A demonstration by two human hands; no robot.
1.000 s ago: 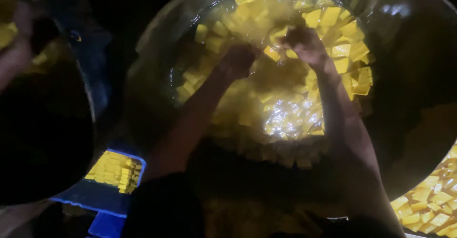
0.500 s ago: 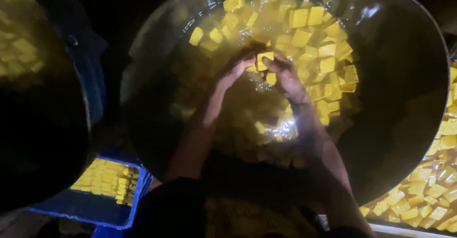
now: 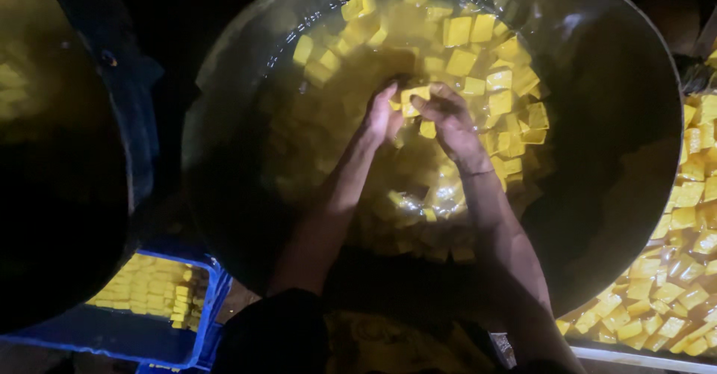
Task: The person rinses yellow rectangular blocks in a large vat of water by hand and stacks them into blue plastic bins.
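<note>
Reaching into a large metal basin (image 3: pixel 620 195), both hands are seen meeting near its middle, just above liquid crowded with yellow cubes (image 3: pixel 478 53). The left hand (image 3: pixel 382 116) and the right hand (image 3: pixel 448 124) are brought together around a single yellow block (image 3: pixel 413 96); the fingers of each are curled inward and closed on it from opposite sides, so that it is held between them, clear of the floating pieces. The grip appears to be kept shallow, with fingertips rather than palms, probably because the block is wet and soft-edged. The rest of the cubes are left loose, gathered mostly toward the far and right part of the basin. Light is reflected off the liquid below the wrists. A blue crate (image 3: pixel 202 322) with neatly stacked yellow pieces is noted at lower left, and a tray of scattered yellow cubes (image 3: pixel 672 269) at the right edge. A second dark vessel (image 3: pixel 52 195) is partly seen at left. The surroundings are very dim; the supporting surface cannot be made out.
</note>
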